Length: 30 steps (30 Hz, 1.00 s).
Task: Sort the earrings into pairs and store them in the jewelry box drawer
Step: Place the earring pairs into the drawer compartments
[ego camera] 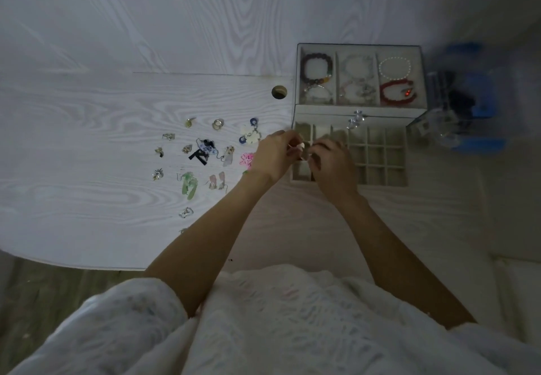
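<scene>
Earring point(299, 147) pinched small and pale between my left hand point(273, 156) and right hand point(330, 162), both curled around it, above the open grid drawer point(377, 155) of the jewelry box point(360, 48), loose earrings point(202, 152) spread on the table point(87, 140) left of it.

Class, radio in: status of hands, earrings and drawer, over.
Left hand and right hand pinching small earring pieces over open drawer. Remaining earrings on table. Nothing blocking.
</scene>
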Each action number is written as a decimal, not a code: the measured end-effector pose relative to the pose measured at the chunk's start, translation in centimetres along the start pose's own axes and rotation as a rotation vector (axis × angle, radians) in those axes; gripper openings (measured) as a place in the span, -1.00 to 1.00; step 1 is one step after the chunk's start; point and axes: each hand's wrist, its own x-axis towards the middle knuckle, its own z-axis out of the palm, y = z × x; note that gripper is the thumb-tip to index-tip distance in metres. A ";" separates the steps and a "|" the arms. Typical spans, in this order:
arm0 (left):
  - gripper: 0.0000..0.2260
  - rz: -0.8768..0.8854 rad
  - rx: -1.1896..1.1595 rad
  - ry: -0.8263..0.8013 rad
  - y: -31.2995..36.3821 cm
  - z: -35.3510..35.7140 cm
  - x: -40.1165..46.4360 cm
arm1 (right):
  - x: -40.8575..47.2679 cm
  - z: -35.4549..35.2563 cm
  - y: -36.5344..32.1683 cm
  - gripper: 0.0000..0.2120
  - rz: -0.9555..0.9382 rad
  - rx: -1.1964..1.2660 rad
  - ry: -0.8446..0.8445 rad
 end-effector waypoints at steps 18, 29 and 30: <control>-0.91 0.036 0.068 -0.035 1.3 0.2 0.7 | -0.6 -0.9 0.6 -0.85 0.049 0.029 0.046; -0.83 0.181 0.258 0.036 -0.3 -0.5 -2.9 | -0.4 0.1 0.7 -0.77 -0.043 -0.052 -0.022; -0.84 0.207 0.254 0.036 -0.8 -0.8 -3.5 | -0.7 0.1 0.6 -0.75 -0.058 -0.044 -0.013</control>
